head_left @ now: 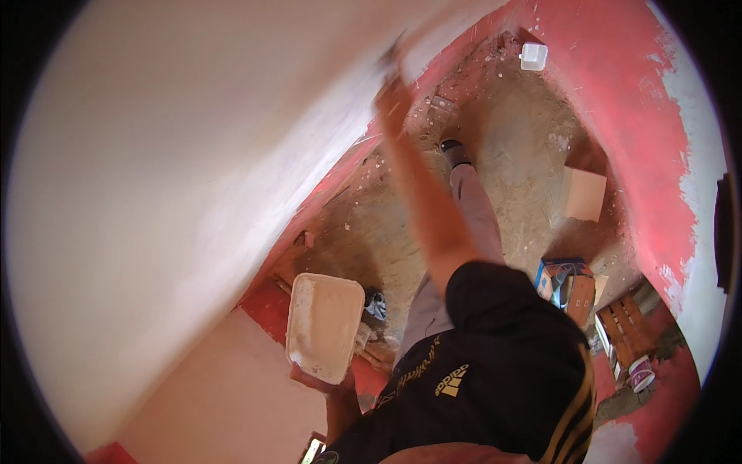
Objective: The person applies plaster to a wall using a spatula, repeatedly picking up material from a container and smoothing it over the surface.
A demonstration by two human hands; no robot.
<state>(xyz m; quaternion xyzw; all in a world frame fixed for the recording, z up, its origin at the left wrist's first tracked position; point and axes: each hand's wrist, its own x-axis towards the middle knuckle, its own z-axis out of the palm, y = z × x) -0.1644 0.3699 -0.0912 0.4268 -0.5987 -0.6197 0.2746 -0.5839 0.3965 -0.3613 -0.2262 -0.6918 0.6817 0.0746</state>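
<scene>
My left hand (328, 381) grips the lower edge of a shallow off-white tray (325, 321) with rounded corners, held near my left side. Pale smears coat the tray's inside. My right arm is stretched far forward, and my right hand (394, 102) is closed on a small hand tool (391, 56) against the white wall (185, 131). Motion smears both the hand and the tool, so the tool's exact kind cannot be told. Along its foot the wall carries a red band.
A pinkish-red wall (618, 85) stands at the right. On the dirty floor (525, 155) lie a white foam box (533, 56), a tan box (585, 193), a blue carton (548, 277), a slatted wooden piece (624, 325) and a small bucket (641, 375). A crumpled bag (376, 304) lies beyond the tray.
</scene>
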